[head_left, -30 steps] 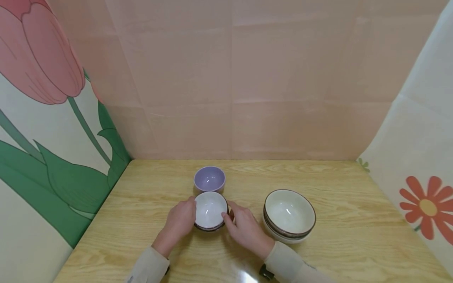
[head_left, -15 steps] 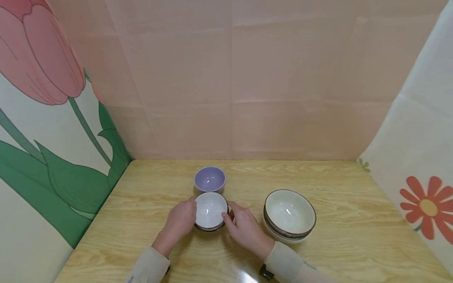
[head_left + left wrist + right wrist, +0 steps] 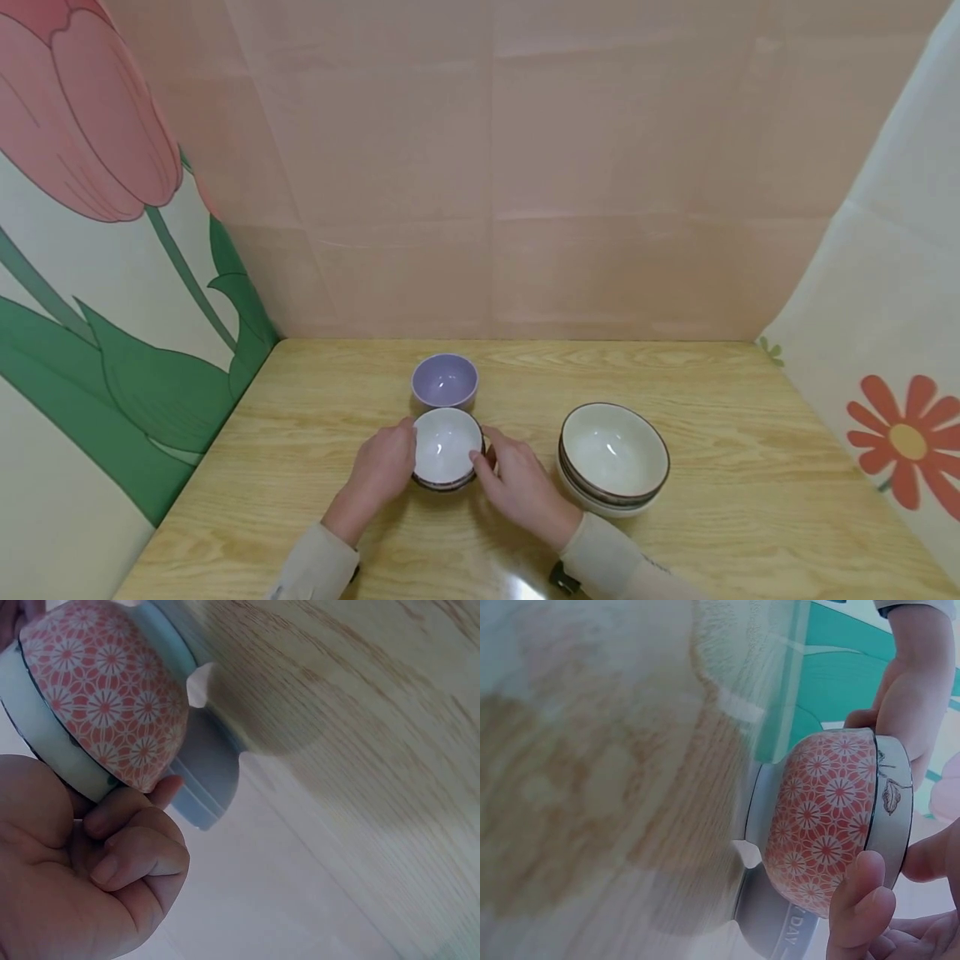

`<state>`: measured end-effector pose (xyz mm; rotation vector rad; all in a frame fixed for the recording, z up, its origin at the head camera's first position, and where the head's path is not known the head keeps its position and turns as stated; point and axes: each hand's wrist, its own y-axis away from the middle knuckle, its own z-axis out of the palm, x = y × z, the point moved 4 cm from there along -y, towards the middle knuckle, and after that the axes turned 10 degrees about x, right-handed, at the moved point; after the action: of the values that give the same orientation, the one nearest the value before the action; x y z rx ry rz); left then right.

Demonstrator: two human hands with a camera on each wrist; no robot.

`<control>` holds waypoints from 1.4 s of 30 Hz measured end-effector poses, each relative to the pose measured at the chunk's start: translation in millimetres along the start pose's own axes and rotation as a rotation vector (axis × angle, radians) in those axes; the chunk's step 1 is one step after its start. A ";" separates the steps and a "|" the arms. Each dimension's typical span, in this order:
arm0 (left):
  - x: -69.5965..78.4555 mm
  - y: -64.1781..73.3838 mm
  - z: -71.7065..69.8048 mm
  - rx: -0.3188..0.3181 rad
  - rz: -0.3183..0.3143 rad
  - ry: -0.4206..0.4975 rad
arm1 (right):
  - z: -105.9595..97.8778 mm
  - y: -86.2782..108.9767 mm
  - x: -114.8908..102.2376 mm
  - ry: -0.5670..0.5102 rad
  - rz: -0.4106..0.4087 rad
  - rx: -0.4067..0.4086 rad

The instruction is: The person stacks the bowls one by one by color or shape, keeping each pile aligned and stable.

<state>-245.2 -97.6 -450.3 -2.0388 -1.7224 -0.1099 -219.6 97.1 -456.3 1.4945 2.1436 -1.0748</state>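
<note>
A small white bowl point(image 3: 447, 446) with a dark rim sits nested in a red flower-patterned bowl point(image 3: 821, 806). Beneath these, a pale bowl point(image 3: 761, 799) rests on the table. My left hand point(image 3: 385, 464) grips the top white bowl's rim on the left, some of its fingers curled in the left wrist view. On the opposite side my right hand point(image 3: 522, 485) holds the same bowl, thumb at the rim and fingers against the outside. Directly behind the stack stands a purple bowl point(image 3: 445, 381); raised lettering shows on its side in the right wrist view.
To the right stands a stack of larger bowls point(image 3: 615, 450), cream inside with a brown rim on top. The wood-grain table point(image 3: 742, 467) meets a pink backdrop point(image 3: 525, 208) behind and flower-printed sheets point(image 3: 832, 333) at the sides.
</note>
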 end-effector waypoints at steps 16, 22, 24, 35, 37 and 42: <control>-0.5 0.6 -0.2 0.017 0.002 0.017 | 1.0 0.1 -0.5 0.001 0.017 -0.002; 0.4 1.3 -1.1 0.019 0.005 0.017 | 1.0 0.4 -0.9 0.008 0.015 0.006; 0.4 1.6 -1.2 0.021 0.007 0.015 | 1.3 0.4 -0.8 0.009 0.012 0.008; 0.3 1.8 -1.2 0.034 0.024 0.019 | 1.8 0.3 -0.7 0.013 0.006 0.015; 0.1 1.6 -1.5 0.035 0.023 0.018 | 1.8 0.3 -0.6 0.014 0.005 0.014; -0.5 1.7 -1.3 0.028 0.015 0.019 | 1.9 0.5 -0.7 0.011 0.008 0.004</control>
<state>-243.4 -98.8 -449.9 -2.0239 -1.6879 -0.0991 -219.2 95.4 -457.3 1.5125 2.1428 -1.0714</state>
